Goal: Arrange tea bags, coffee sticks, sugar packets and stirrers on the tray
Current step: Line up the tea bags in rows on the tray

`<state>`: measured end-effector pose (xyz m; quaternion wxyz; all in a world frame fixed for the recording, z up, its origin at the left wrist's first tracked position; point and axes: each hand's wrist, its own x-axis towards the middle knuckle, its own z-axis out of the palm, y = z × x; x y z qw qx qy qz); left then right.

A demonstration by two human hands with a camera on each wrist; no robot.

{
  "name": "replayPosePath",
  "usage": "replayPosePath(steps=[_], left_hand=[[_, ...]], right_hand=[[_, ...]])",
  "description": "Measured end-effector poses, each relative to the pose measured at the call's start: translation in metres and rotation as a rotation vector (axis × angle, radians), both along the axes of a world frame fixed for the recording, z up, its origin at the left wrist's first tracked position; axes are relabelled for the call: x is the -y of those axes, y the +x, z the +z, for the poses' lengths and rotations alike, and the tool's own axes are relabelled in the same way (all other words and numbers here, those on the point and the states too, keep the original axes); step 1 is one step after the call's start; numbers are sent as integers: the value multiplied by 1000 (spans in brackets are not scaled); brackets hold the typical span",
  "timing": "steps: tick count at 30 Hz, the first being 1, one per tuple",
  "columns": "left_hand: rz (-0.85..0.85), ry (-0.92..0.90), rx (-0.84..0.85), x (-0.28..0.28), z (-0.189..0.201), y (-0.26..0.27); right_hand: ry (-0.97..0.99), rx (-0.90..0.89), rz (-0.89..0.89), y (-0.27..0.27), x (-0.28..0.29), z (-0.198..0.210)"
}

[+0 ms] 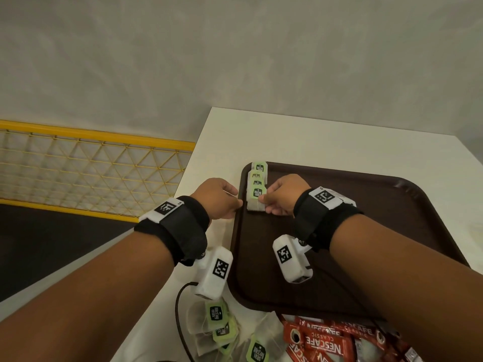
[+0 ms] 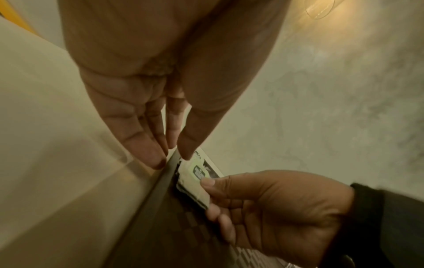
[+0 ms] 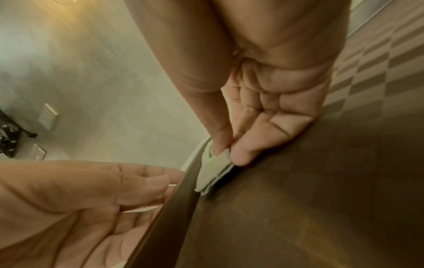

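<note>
A brown tray (image 1: 366, 231) lies on the white table (image 1: 287, 137). Along its left edge runs a row of tea bags (image 1: 257, 173) with green tags. My right hand (image 1: 264, 199) pinches the nearest tea bag (image 1: 254, 197) of that row between thumb and forefinger, low on the tray. The right wrist view shows that pinch, right hand (image 3: 226, 152) on the tea bag (image 3: 213, 174). My left hand (image 1: 236, 199) holds nothing; its nearly straight fingertips (image 2: 158, 161) touch the tray's left rim (image 2: 160, 190), just left of the tea bag (image 2: 197, 183).
Loose tea bags (image 1: 217, 317) and red Nescafe coffee sticks (image 1: 321, 343) lie on the table in front of the tray. A black cable (image 1: 179, 322) loops beside them. The table's left edge drops off next to a yellow mesh rail (image 1: 91, 163).
</note>
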<state>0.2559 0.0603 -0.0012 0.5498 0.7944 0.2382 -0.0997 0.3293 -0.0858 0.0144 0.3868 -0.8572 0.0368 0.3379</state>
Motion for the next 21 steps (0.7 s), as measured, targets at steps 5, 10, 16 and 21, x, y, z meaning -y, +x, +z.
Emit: replayPosePath(steps=[5, 10, 16, 21], left_hand=[[-8, 53, -1, 3, -3, 0], [-17, 62, 9, 1, 0, -7], [-37, 190, 114, -5, 33, -42], [-163, 298, 100, -7, 54, -103]], right_hand=[[-53, 19, 14, 2, -6, -2], [-75, 38, 52, 3, -4, 0], [-54, 278, 198, -26, 15, 22], [92, 325, 544, -94, 33, 51]])
